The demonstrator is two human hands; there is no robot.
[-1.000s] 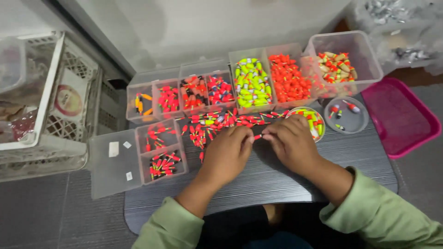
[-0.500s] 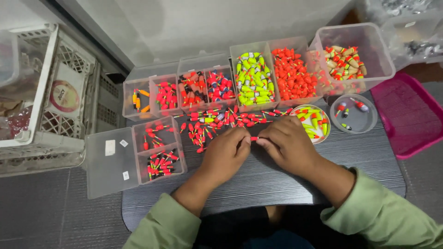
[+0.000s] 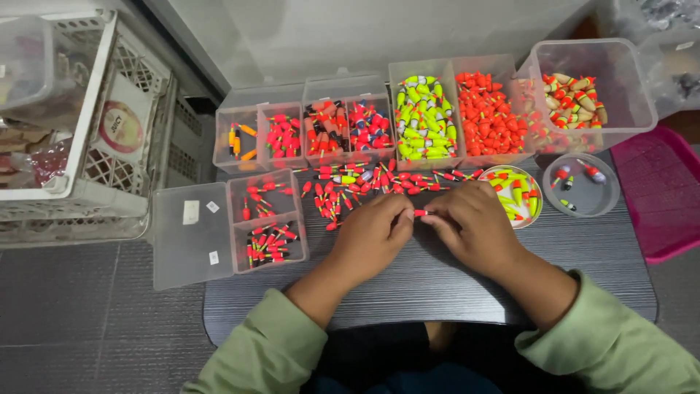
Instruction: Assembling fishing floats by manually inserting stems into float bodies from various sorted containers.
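Dark worktop (image 3: 437, 284) lies bare toward the lower frame edge; my left hand (image 3: 368, 237) and right hand (image 3: 474, 222) meet at centre, fingertips pinched together on one small red float (image 3: 421, 213); loose floats (image 3: 364, 182) and clear boxes (image 3: 426, 117) crowd above.

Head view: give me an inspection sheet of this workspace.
Surface: dark ribbed tabletop, rounded corners.
Job's things: small red float pinched between both hands; loose red floats in a row behind.
Clutter: clear compartment boxes of sorted floats; open box; two round dishes; pink lid.
Hands: left hand, right hand, fingertips meeting.
Cables: nothing seen.
Surroundings: white crates, grey floor.
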